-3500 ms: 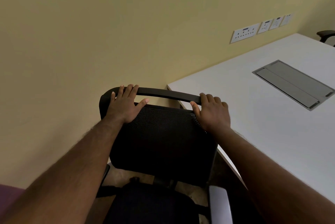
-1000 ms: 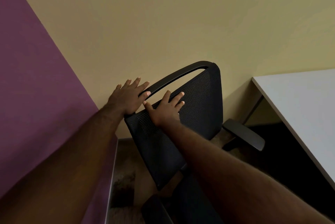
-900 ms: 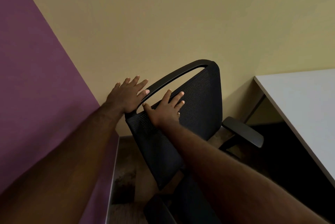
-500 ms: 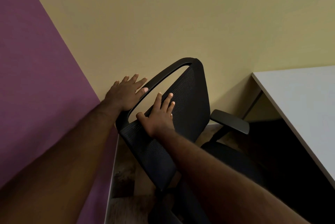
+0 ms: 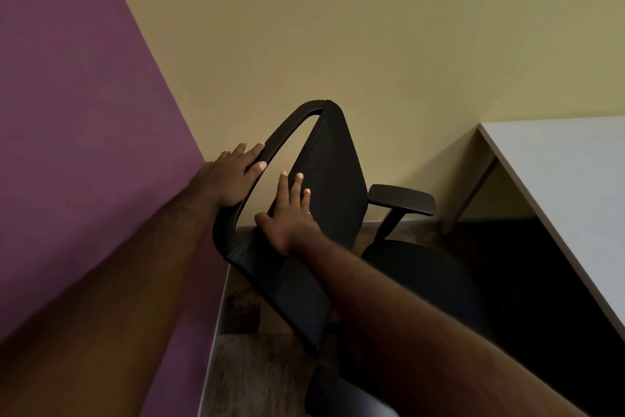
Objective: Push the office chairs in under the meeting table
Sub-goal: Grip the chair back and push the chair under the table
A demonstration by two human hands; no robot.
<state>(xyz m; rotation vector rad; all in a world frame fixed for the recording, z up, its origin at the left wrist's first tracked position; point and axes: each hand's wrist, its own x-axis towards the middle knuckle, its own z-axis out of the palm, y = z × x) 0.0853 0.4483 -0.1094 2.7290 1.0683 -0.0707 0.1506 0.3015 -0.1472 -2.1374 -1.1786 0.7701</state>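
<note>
A black mesh-backed office chair (image 5: 324, 200) stands in the room's corner, its backrest seen nearly edge-on and its seat (image 5: 419, 268) turned toward the white meeting table (image 5: 568, 180) at the right. My left hand (image 5: 230, 176) rests flat on the top frame bar of the backrest, fingers straight. My right hand (image 5: 291, 214) presses flat against the mesh just below, fingers spread. One black armrest (image 5: 402, 198) points toward the table. The chair's base is hidden.
A purple wall (image 5: 84, 129) rises close at the left and a yellow wall (image 5: 389, 28) behind the chair. A table leg (image 5: 470, 197) stands at the table's near corner, with dark space under the top. The floor is brown.
The chair has swivelled, so its backrest shows more edge-on and its seat and armrest have come round toward the table. Both hands have stayed flat on the backrest.
</note>
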